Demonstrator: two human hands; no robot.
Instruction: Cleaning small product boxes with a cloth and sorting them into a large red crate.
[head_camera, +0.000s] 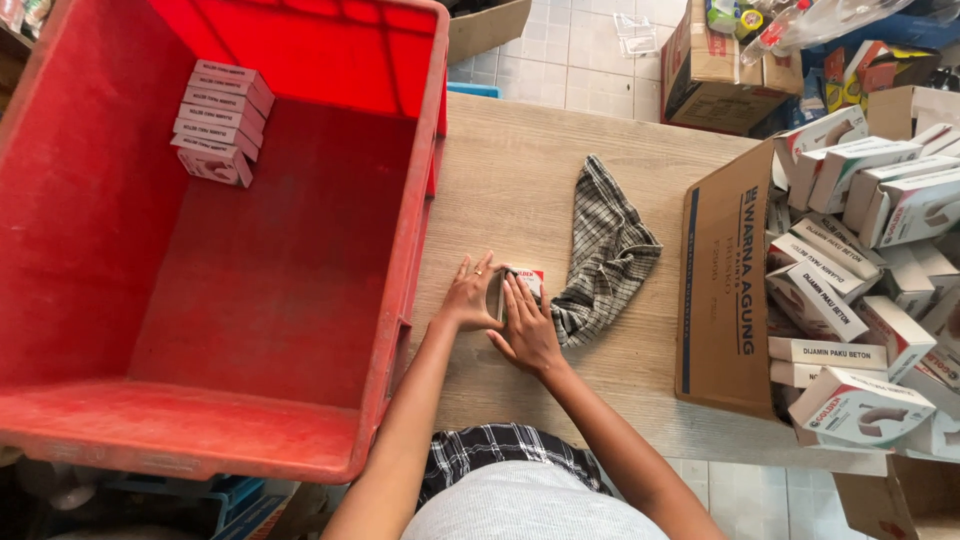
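The crate (60, 200) looked of smooth, faintly glossy red plastic; the table (520, 170) of matt, pale wood-grain; the checked rag (605, 255) of soft woven cloth; the carton (722, 280) of dull brown cardboard; the small boxes (860, 405) of lightly glossy printed card.
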